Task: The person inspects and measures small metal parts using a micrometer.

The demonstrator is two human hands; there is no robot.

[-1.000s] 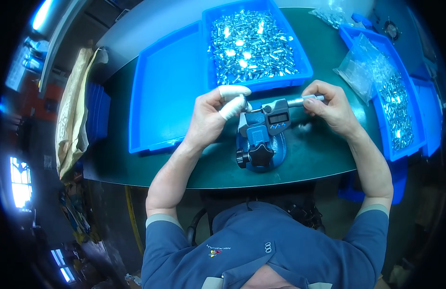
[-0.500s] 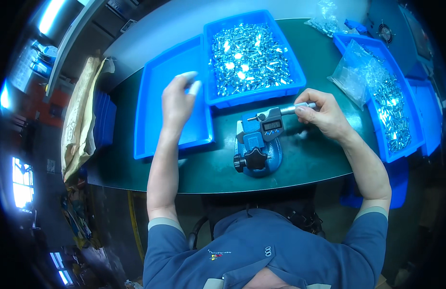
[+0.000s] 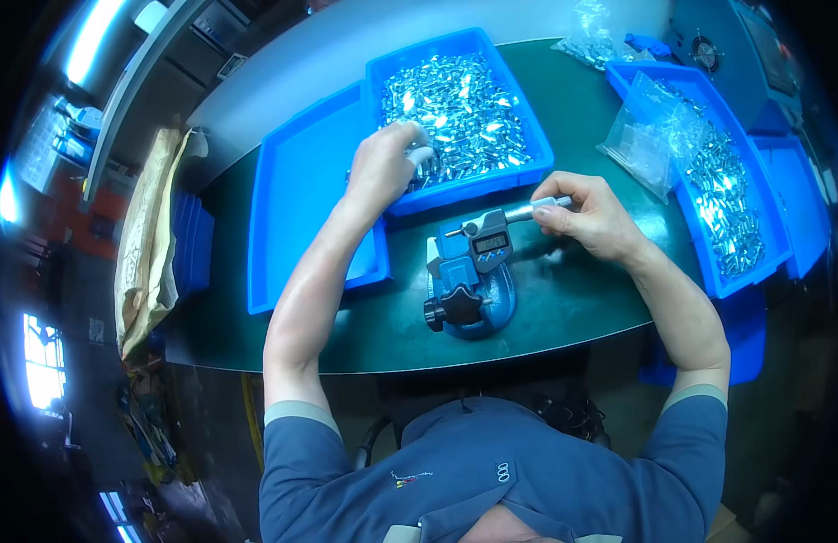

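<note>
My left hand [image 3: 386,165] is over the near left part of a blue tray [image 3: 538,136] full of small shiny metal parts [image 3: 455,109]. Pale covers wrap its fingertips, which curl together down at the parts; whatever is between them is hidden. My right hand [image 3: 589,215] pinches the thimble end of a digital micrometer [image 3: 491,237]. The micrometer sits tilted in a blue stand [image 3: 487,308] with a black clamp knob [image 3: 460,306]. No part shows between its measuring faces.
A shallow blue tray [image 3: 301,217] stands at the left. On the right, another blue tray [image 3: 770,258] holds metal parts and clear plastic bags [image 3: 649,136]. Brown paper [image 3: 147,244] and stacked blue bins [image 3: 195,244] stand at the table's left end. A bag of parts [image 3: 589,41] lies at the back.
My left hand has moved right, from above the shallow tray to the metal parts in the full tray. My right hand still holds the micrometer's thimble. The whole view has shifted slightly.
</note>
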